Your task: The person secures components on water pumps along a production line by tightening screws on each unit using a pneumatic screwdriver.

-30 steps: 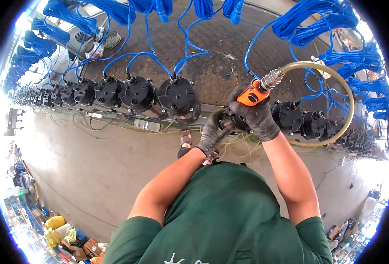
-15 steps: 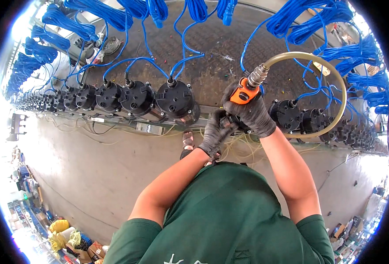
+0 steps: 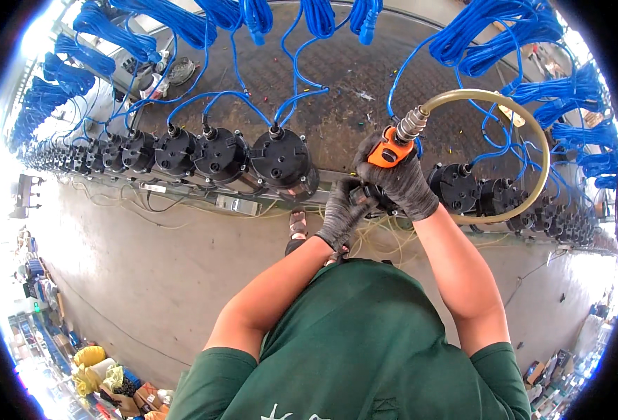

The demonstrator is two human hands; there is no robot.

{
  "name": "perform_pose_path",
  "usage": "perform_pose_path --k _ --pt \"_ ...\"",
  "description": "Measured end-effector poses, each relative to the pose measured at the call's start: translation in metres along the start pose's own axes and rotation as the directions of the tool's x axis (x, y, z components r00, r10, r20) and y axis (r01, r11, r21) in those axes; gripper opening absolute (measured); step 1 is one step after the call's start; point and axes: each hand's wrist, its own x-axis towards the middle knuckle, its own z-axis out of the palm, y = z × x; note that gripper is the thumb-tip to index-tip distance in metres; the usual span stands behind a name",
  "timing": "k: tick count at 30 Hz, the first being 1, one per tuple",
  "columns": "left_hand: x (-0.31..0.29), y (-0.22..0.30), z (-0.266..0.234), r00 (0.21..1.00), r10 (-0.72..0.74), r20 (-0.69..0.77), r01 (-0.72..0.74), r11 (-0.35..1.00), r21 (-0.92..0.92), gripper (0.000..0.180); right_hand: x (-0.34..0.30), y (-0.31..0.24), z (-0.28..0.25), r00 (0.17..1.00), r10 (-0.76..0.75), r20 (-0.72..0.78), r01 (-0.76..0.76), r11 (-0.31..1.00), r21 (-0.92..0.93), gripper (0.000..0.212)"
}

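My right hand, in a grey-black glove, is closed around an orange air tool. From the tool's top a metal coupling leads to a looping tan air hose. My left hand, gloved alike, is right below it. Its fingers are closed against the rim of a black round-topped pump, most of which both hands hide. The tool's lower end is hidden too. Just left of my hands stands another black pump, with a blue cable coming out of its top.
More black pumps line the bench edge on both sides. Blue cable coils hang along the far side, their leads crossing the dark bench top. Thin hoses trail below the bench edge. Boxes and yellow bags lie at lower left.
The view has shifted slightly, so the bench and pumps sit a little further right and lower. Both hands keep nearly the same place and grip.
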Motion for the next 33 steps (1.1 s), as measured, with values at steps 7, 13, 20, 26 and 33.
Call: perform_pose_path --k 7,13,20,26,33 --pt "-0.001 -0.007 -0.005 0.996 0.094 -0.014 -0.093 0.995 0.035 0.061 0.003 0.001 -0.005 1.0 0.019 0.024 -0.018 0.999 -0.039 0.039" --pt "0.0 -0.007 -0.003 0.998 0.057 -0.004 -0.057 0.998 0.013 0.062 0.004 0.008 -0.007 0.997 -0.062 0.055 0.07 0.986 -0.151 0.041" --pt "-0.005 0.003 0.0 0.999 0.04 -0.002 -0.04 0.999 0.031 0.062 0.006 -0.002 -0.005 0.998 -0.021 0.056 0.02 1.0 0.012 0.041" --pt "-0.004 -0.004 -0.001 0.999 0.051 -0.003 -0.051 0.998 0.033 0.066 0.007 0.001 -0.004 0.999 -0.018 0.035 0.018 1.0 -0.011 0.039" --pt "-0.009 0.008 0.005 0.998 0.06 -0.001 -0.059 0.99 0.131 0.081 0.007 -0.002 -0.003 1.0 -0.031 0.002 0.031 0.999 -0.012 0.038"
